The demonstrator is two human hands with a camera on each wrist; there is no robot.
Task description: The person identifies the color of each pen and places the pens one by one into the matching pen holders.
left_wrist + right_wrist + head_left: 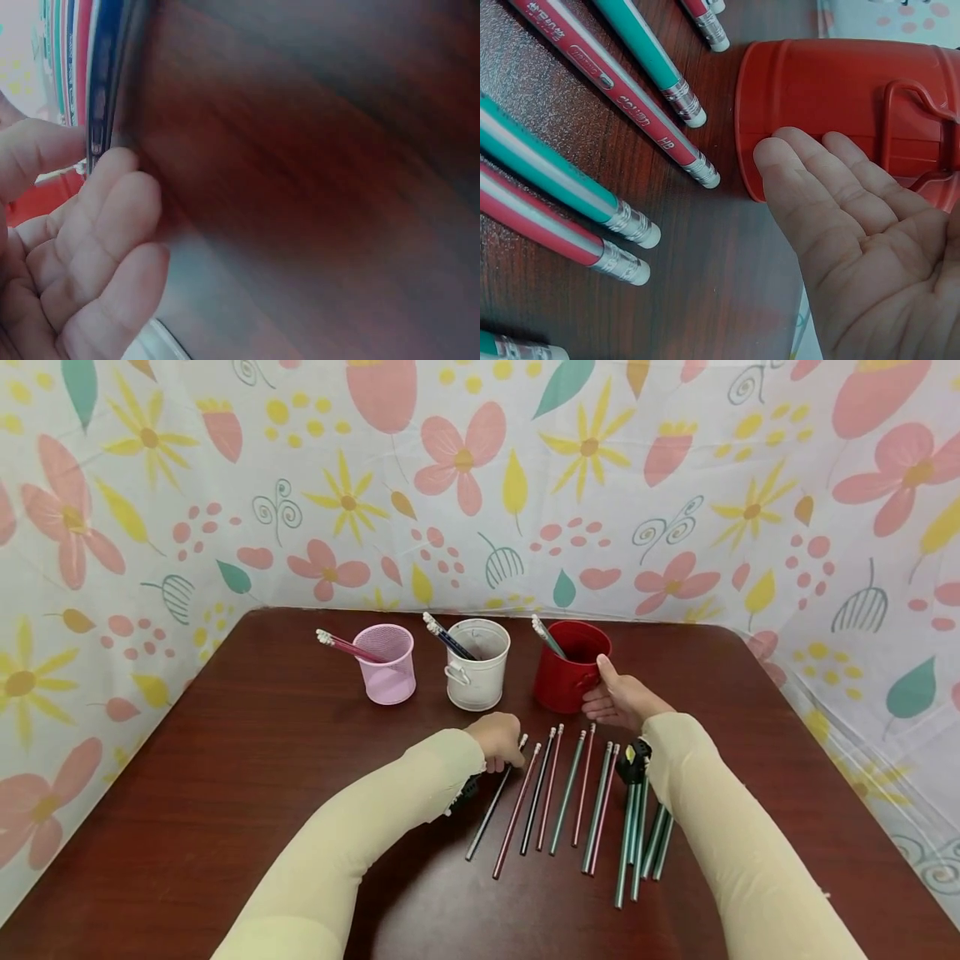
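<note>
My left hand [497, 739] is at the eraser end of the leftmost loose pencil [491, 814], a dark one. In the left wrist view the thumb and forefinger pinch this dark blue pencil [106, 67], with the other fingers loosely bent. My right hand [628, 700] touches the right side of a red metal bucket [558, 683]. Its thumb is at the rim, and in the right wrist view the fingers [810, 187] lie fairly straight along the wall. Several green-striped pencils lean in this bucket, eraser ends up.
A white bucket [477, 689] with dark blue pencils and a pink mesh cup [390, 685] with red pencils stand left of the red bucket. Several red, green and dark pencils [568, 793] lie on the brown table [262, 760], some under the right forearm. A flowered cloth [465, 527] hangs behind.
</note>
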